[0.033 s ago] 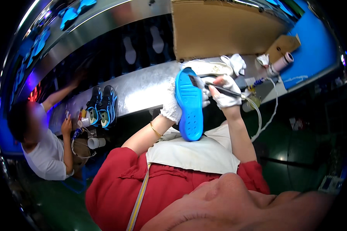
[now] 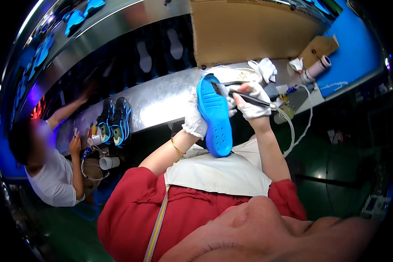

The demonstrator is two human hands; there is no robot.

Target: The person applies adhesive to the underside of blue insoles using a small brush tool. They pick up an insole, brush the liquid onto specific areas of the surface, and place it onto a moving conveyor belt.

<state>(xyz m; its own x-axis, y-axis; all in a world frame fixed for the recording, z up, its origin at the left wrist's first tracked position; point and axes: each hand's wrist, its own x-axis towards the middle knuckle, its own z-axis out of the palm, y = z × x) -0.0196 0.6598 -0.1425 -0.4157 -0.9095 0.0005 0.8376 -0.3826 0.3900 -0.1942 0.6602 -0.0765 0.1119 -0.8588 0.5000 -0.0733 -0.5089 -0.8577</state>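
My left hand, in a white knit glove, is closed on the left edge of a blue shoe sole. The sole stands tilted, toe end up and heel end low over my pale apron. Several small holes mark its heel part, and ridges cross its middle. My right hand, partly gloved in white with some fingertips bare, is closed round a black-handled brush. The brush's bristles touch the sole's inner face near the toe. A clear hose runs from the end of the handle.
Behind the sole, a metal bench holds a white shoe-shaped piece, crumpled white cloth and a pink roll. A cardboard box stands behind. At left are black-and-blue shoes and a seated co-worker.
The sole has tilted slightly, its heel end shifting a little right and up. The brush has moved slightly to the left on the toe part. Both hands keep their hold.
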